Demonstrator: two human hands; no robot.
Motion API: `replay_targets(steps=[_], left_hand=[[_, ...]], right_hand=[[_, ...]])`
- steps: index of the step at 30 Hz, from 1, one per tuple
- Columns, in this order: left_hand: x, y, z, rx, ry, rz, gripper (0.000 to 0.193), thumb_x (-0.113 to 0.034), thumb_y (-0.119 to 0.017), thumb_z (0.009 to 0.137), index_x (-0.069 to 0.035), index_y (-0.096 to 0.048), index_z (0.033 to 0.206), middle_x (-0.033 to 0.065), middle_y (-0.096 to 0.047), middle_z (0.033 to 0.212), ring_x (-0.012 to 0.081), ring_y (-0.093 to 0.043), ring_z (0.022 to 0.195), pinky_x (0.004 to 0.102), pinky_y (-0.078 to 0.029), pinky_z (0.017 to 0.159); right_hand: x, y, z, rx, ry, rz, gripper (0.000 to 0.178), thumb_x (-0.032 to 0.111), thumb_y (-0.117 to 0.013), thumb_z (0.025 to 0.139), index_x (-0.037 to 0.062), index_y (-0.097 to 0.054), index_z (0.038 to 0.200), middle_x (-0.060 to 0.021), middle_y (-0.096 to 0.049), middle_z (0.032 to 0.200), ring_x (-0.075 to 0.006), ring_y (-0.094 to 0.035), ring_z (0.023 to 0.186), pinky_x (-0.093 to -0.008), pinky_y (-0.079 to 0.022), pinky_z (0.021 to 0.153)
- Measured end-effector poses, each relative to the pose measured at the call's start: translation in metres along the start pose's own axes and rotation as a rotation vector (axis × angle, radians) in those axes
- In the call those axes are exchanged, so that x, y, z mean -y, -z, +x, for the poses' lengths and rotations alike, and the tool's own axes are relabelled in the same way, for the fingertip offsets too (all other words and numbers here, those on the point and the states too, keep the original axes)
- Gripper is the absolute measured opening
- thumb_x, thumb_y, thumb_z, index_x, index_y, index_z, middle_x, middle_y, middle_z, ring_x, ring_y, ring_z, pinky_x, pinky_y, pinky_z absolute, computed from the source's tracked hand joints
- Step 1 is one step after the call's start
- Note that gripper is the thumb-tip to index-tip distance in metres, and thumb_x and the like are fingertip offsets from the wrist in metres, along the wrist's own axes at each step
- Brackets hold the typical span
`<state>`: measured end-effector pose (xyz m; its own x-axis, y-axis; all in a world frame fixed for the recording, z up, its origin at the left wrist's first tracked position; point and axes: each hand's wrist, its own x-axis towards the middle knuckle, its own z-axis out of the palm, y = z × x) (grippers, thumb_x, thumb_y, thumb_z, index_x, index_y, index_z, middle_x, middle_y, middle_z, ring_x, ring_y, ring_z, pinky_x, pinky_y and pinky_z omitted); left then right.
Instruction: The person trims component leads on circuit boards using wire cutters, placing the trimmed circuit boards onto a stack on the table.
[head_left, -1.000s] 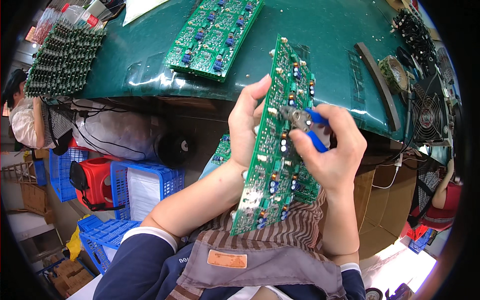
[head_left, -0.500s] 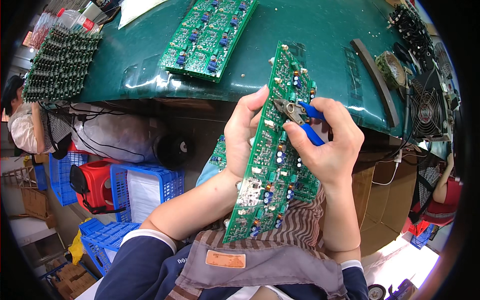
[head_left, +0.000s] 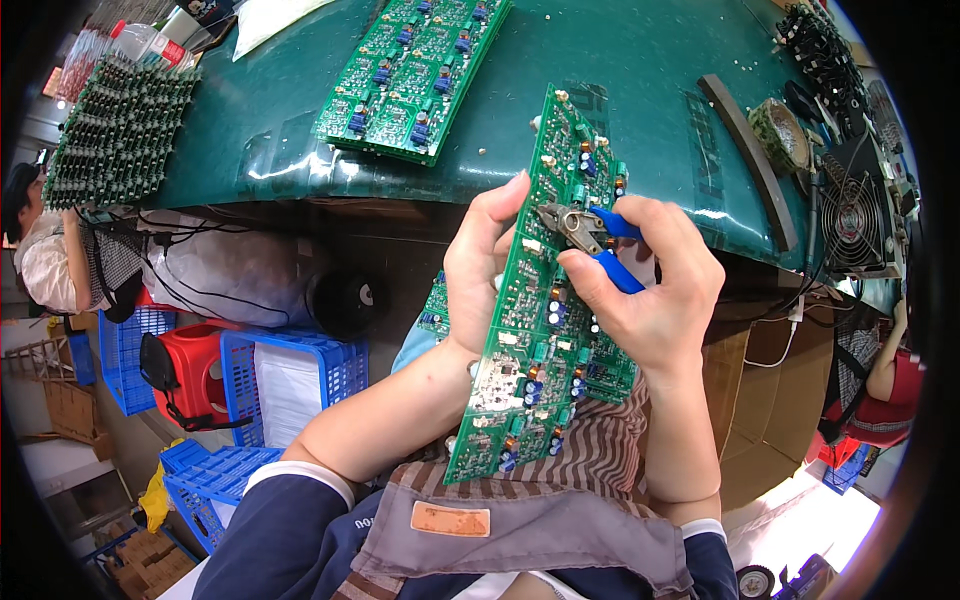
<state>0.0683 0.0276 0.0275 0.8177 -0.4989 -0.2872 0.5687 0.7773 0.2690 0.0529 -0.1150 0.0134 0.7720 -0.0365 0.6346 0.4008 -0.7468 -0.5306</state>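
One fisheye camera looks down from the head. The left hand (head_left: 475,265) and right hand (head_left: 668,285) are quite near it

circuit board (head_left: 525,300): green, speckled white, with orange, blue and black parts. pliers (head_left: 580,230): grey metal, grips blue. stacked boards (head_left: 400,85): green again, which i see dotted dark blue. tabletop (head_left: 600,50): deeper green. apron (head_left: 595,440): brown, darker stripes; its flap (head_left: 560,545) plain grey-mauve; its patch (head_left: 450,519) orange-tan. sleeves (head_left: 270,530): navy, edged white. crate (head_left: 345,360): blue lattice. boxy container (head_left: 190,365): red, black trim. carton (head_left: 770,430): brown. from my remote seat, curved bar (head_left: 745,160): grey-brown; bottle label (head_left: 173,50): red.
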Motion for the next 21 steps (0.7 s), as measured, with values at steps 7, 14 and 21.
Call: replay_targets(steps=[7, 14, 21], left_hand=[[0.004, 0.003, 0.002, 0.029, 0.018, 0.003, 0.051, -0.045, -0.045, 0.099, 0.0, -0.064, 0.116, 0.0123, -0.071, 0.102, 0.0201, -0.069, 0.087, 0.0332, -0.057, 0.08], [0.0, -0.001, -0.009, -0.081, 0.05, 0.028, 0.049, -0.043, -0.047, 0.098, -0.001, -0.065, 0.116, 0.0103, -0.072, 0.1, 0.018, -0.07, 0.084, 0.0318, -0.058, 0.076], [0.006, -0.004, -0.016, -0.125, 0.091, 0.023, 0.044, -0.041, -0.048, 0.098, -0.003, -0.063, 0.115, 0.0088, -0.071, 0.094, 0.0175, -0.07, 0.078, 0.0314, -0.059, 0.069]], right_hand=[[0.002, 0.004, -0.003, 0.023, -0.049, 0.044, 0.049, 0.038, -0.091, 0.063, 0.0048, -0.068, 0.091, -0.0058, -0.06, 0.07, -0.0214, -0.058, 0.059, -0.0329, -0.048, 0.055], [-0.005, 0.005, 0.006, 0.003, -0.096, -0.001, 0.047, 0.037, -0.089, 0.066, 0.0048, -0.066, 0.092, -0.0068, -0.061, 0.074, -0.0244, -0.06, 0.064, -0.0359, -0.05, 0.059], [-0.013, 0.004, 0.02, 0.008, -0.095, -0.139, 0.044, 0.038, -0.086, 0.07, 0.0064, -0.065, 0.091, -0.0082, -0.063, 0.079, -0.029, -0.062, 0.072, -0.0387, -0.05, 0.067]])
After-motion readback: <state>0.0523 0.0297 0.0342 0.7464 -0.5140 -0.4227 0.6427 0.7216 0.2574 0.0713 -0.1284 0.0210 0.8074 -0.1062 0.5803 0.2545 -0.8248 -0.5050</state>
